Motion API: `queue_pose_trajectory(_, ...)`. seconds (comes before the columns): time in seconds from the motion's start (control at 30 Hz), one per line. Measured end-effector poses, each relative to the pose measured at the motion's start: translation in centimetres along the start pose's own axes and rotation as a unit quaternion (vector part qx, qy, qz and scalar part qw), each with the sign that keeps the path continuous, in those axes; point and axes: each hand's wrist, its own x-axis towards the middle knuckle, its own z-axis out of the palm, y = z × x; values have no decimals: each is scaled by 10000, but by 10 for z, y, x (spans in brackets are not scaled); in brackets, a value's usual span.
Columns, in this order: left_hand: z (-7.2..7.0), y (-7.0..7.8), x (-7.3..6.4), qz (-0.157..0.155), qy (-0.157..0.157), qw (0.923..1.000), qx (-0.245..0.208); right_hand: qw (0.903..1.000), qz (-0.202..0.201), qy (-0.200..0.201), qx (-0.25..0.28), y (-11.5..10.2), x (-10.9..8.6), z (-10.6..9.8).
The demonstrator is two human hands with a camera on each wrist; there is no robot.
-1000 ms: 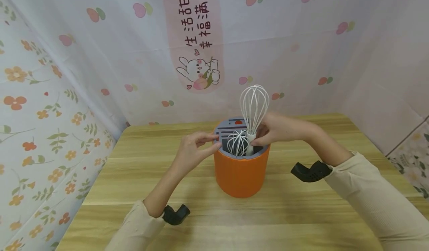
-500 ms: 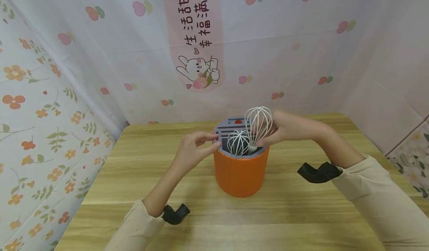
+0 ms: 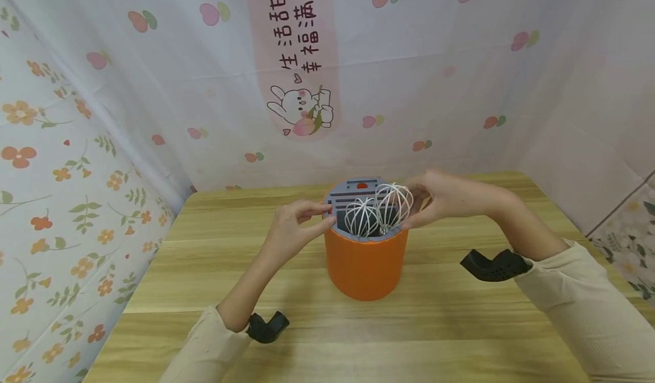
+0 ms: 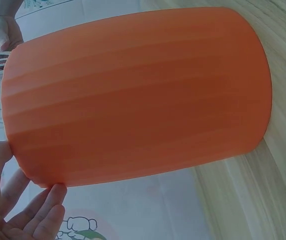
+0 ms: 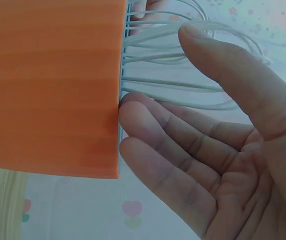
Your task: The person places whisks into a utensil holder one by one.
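Observation:
An orange utensil holder [image 3: 366, 266] with a slotted grey top [image 3: 341, 187] stands upright on the wooden table. Two white balloon whisks rise from its front opening, handles down and hidden inside. The left whisk [image 3: 360, 217] sits slightly lower than the right whisk [image 3: 393, 200]. My left hand [image 3: 298, 224] holds the holder's left rim, thumb and fingertips at its edge. Beside the right whisk is my right hand [image 3: 442, 196], fingers loosely bent and gripping nothing. In the right wrist view, its thumb overlaps the wires [image 5: 183, 85] and its fingertips are right at the rim.
The wooden table [image 3: 215, 269] ends at a white curtain [image 3: 215, 116] with peach prints and a rabbit drawing. A flowered cloth [image 3: 66, 218] hangs at the left. Black wrist mounts [image 3: 495, 266] stick out below both forearms.
The right whisk has sunk from standing tall, its handle showing, to only its wire head above the holder. My right hand has let it go and drawn slightly right. The left hand stays put.

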Motion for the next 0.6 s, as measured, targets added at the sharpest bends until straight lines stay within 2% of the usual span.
queue_pose_trajectory(0.27,-2,0,-2,-37,37,10000,7,9996,154,44,-239,-1,-4,-1)
queue_pose_trajectory(0.43,-3,0,-2,-14,8,10000,-66,9995,109,77,-274,-1,-7,-1)
queue_pose_trajectory(0.57,-3,0,-2,15,5,10000,48,9995,156,127,-223,0,-10,-2)
queue_pose_trajectory(0.6,-4,6,-3,-14,-4,9999,104,9995,169,141,-213,0,-11,-3)
